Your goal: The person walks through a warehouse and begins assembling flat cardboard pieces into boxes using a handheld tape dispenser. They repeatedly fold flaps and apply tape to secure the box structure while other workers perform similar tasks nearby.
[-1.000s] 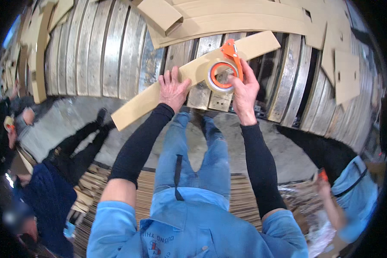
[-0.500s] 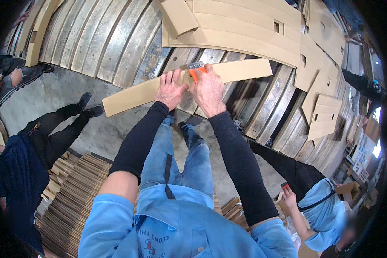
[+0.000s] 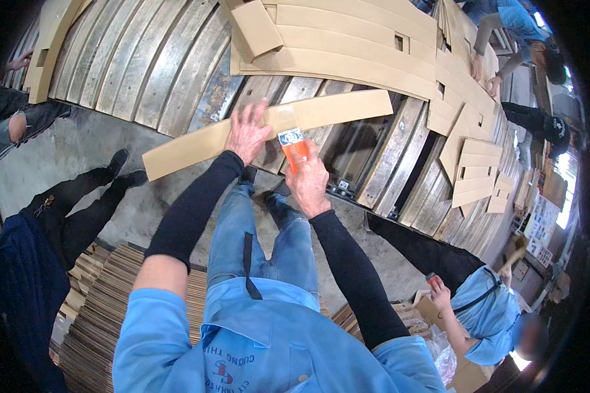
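A long, narrow folded cardboard strip lies slantwise over the near edge of the slatted table, its left end jutting past the edge. My left hand rests on the strip left of its middle, fingers spread. In my right hand is an orange hand tool with a flat metal head. That head sits at the strip's near edge, just right of my left hand; whether it touches the cardboard I cannot tell. A paler, smooth patch shows across the strip's middle.
Flat cardboard sheets with cut-outs cover the slatted table's far side, with a folded piece on top. Cardboard stacks stand behind me. A co-worker at right holds something red; others stand left and far right.
My right hand has drawn the orange tool back from the strip's middle to its near edge. The left hand's fingers have spread. A person now leans over the sheets at far right.
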### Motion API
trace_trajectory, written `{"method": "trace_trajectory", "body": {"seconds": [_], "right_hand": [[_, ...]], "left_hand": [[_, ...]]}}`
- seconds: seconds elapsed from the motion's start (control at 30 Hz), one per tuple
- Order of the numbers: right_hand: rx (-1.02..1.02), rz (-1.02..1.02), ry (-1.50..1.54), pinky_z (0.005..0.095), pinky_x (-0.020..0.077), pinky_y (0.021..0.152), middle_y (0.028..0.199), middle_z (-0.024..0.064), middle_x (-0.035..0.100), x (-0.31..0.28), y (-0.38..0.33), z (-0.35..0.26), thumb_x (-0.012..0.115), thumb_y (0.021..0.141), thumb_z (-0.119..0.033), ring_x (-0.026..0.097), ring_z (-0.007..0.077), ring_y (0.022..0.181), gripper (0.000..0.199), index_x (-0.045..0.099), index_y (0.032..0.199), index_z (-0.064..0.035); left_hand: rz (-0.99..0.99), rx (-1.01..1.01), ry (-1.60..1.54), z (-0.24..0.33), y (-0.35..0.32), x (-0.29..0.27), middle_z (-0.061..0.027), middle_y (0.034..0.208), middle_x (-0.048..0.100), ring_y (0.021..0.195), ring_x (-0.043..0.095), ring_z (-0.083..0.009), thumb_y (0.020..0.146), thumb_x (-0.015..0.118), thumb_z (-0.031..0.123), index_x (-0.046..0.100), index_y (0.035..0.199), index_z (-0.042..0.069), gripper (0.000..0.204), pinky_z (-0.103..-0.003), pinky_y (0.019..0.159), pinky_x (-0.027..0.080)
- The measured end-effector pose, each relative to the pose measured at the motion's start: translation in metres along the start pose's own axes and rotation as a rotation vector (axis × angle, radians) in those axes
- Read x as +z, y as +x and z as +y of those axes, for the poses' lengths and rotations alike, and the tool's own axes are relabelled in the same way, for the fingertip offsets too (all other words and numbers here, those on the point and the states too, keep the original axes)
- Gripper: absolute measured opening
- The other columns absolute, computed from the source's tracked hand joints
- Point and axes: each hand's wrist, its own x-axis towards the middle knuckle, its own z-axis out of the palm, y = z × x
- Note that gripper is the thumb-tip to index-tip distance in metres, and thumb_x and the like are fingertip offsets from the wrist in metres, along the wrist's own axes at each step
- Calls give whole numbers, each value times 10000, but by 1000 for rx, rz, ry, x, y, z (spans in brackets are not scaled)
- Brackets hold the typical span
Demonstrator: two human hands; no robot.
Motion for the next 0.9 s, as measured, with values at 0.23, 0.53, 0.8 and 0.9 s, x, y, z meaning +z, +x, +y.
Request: {"method": "trace_trajectory", "body": {"seconds": [0.23, 0.53, 0.8, 0.9], "right_hand": [[12, -8, 31, 475, 579, 813, 1395, 183, 507, 7, -12, 9, 741, 740, -63, 670, 396, 957, 480, 691, 1215, -113], [-110, 31, 74, 450, 589, 801, 1406, 167, 507, -8, 15, 10, 748, 721, -66, 664, 368, 977, 486, 693, 1202, -110], [-121, -13, 15, 465, 603, 700, 1374, 194, 510, 0, 43, 9, 723, 746, -130, 698, 363, 825, 427, 697, 1169, -80], [-137, -20, 24, 464, 603, 704, 1344, 189, 519, -5, 42, 10, 740, 727, -122, 695, 365, 823, 459, 689, 1182, -89]], "left_hand": [[-333, 190, -114, 9, 45, -11, -241, 1570, 317, 1398, 382, -409, 702, 736, 117, 627, 1163, 128, 474, -541, 1106, 373], [-326, 105, -448, -31, 35, 13, -247, 1585, 337, 1394, 433, -425, 801, 805, 349, 501, 1397, 11, 750, -485, 1157, 374], [-45, 110, 143, -1, -14, 9, -162, 1426, 446, 1256, 448, -324, 766, 702, 651, 647, 1137, 54, 705, -466, 1025, 388], [-53, 112, 123, -4, -13, 22, -183, 1441, 437, 1302, 429, -343, 783, 683, 623, 640, 1155, 56, 680, -473, 1057, 373]]}}
